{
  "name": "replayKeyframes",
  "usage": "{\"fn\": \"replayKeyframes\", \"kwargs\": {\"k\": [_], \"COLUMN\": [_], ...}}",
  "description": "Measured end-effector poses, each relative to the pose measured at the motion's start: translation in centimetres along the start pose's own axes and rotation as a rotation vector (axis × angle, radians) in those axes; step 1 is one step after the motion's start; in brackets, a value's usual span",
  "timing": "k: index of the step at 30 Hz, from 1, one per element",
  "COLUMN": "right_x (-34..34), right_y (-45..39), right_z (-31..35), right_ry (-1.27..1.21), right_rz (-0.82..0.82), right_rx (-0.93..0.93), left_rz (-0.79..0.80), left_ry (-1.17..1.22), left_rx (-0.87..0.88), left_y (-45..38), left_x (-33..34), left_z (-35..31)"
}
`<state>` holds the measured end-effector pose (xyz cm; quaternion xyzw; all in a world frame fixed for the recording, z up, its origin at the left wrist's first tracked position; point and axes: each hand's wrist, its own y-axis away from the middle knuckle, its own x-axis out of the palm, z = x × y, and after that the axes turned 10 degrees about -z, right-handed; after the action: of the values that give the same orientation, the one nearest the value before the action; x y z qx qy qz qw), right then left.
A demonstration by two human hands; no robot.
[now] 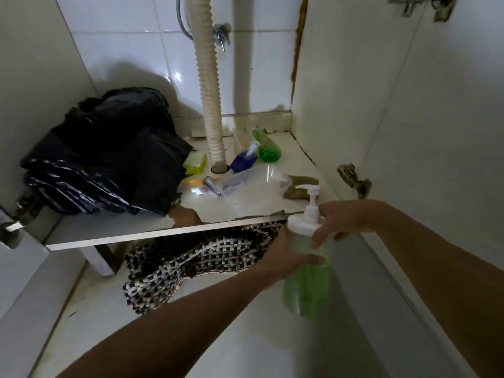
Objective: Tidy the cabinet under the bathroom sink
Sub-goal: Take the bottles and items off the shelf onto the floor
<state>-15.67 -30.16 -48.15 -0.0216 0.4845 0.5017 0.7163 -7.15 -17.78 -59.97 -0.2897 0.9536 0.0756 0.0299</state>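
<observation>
A green pump bottle [306, 285] with a white pump head hangs in front of the cabinet's front edge at the right. My left hand [283, 257] grips its body from the left, and my right hand [341, 219] holds its neck from the right. Inside on the cabinet floor [152, 227] lie a clear plastic tub [253, 189], a green bottle on its side [267, 145], a blue pump bottle [244, 159], a yellow-green sponge pack [195, 163] and small tubes [207, 185]. A black plastic bag heap [109, 148] fills the left side.
A ribbed drain hose [208, 85] drops through the cabinet floor at the middle. A valve [221, 34] sits on the tiled back wall. A checked woven mat [191, 263] lies on the floor below the cabinet. The open door [436, 132] with hinges stands right.
</observation>
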Motion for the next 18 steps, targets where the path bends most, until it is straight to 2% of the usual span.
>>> {"fn": "replayKeyframes", "kwargs": {"k": [5, 10, 14, 18], "right_x": [3.9, 6.1, 6.2, 4.8], "right_y": [-1.8, -3.2, -4.8, -5.1], "right_z": [-2.9, -5.8, -7.4, -7.8], "right_ry": [0.318, 0.466, 0.476, 0.402], "right_rz": [0.023, 0.032, 0.058, 0.175], "right_rx": [-0.087, -0.073, -0.079, 0.044], "left_rz": [0.074, 0.113, 0.214, 0.279], "left_ry": [-0.064, -0.125, -0.182, -0.256], "left_rx": [-0.061, -0.148, -0.162, -0.175], "left_y": [1.5, 1.8, 1.8, 1.4], "left_x": [1.1, 1.0, 0.4, 0.3], "left_z": [4.6, 6.5, 6.3, 6.4]}}
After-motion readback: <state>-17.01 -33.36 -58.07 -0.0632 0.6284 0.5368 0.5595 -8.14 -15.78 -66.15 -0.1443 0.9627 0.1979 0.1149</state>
